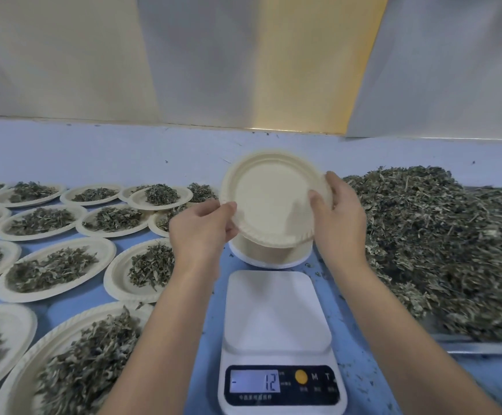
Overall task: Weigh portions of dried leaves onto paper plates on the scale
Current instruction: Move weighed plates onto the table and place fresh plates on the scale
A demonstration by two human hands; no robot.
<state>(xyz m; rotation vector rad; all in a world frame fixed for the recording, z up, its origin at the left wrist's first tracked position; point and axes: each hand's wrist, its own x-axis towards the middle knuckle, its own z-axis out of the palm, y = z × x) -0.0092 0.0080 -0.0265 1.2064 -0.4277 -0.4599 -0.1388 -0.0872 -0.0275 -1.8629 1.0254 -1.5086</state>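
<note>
Both hands held one round cream paper plate (273, 199), tilted and empty. The left hand (201, 226) pinched its near-left rim; the right hand (339, 214) gripped its right rim, thumb on the inner face. Just below the hands sat a stack of matching plates (270, 254). Between the forearms, a white digital scale (276, 310) stood on the blue tabletop (123, 151), reading 12. A heap of dried grey-green leaves (438, 235) lay right of the right hand, and leaf-filled plates (55, 265) lay left of the left hand.
</note>
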